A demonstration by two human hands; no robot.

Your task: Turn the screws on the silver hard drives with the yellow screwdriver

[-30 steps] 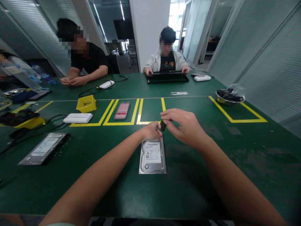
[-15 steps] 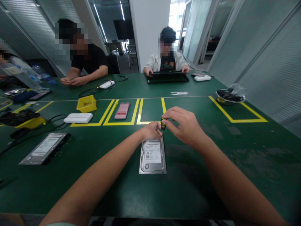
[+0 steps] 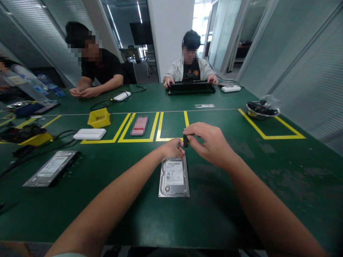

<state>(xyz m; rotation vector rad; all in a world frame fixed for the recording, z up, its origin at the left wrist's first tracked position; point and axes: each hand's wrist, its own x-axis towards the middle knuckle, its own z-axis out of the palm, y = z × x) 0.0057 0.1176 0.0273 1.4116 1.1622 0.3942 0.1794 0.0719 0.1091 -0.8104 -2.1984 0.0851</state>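
Note:
A silver hard drive (image 3: 174, 176) with a white label lies on the green table (image 3: 150, 217) in front of me. My left hand (image 3: 173, 148) is at the drive's far end, its fingers curled beside the screwdriver and partly over the drive; what they grip, if anything, is too small to tell. My right hand (image 3: 205, 140) holds a short screwdriver (image 3: 185, 141) upright by its dark handle. The screwdriver's thin shaft points down at the drive's far right corner; its tip is hard to make out.
Another hard drive (image 3: 53, 168) lies at the left, near a white power strip (image 3: 90, 134) and a yellow bin (image 3: 99, 118). A metal bowl (image 3: 262, 113) of dark parts stands at the right. Across the table, one person holds a black panel (image 3: 192, 87); another rests both arms there.
The screwdriver's handle has turned, showing dark where yellow showed before. Both my hands have stayed in nearly the same place.

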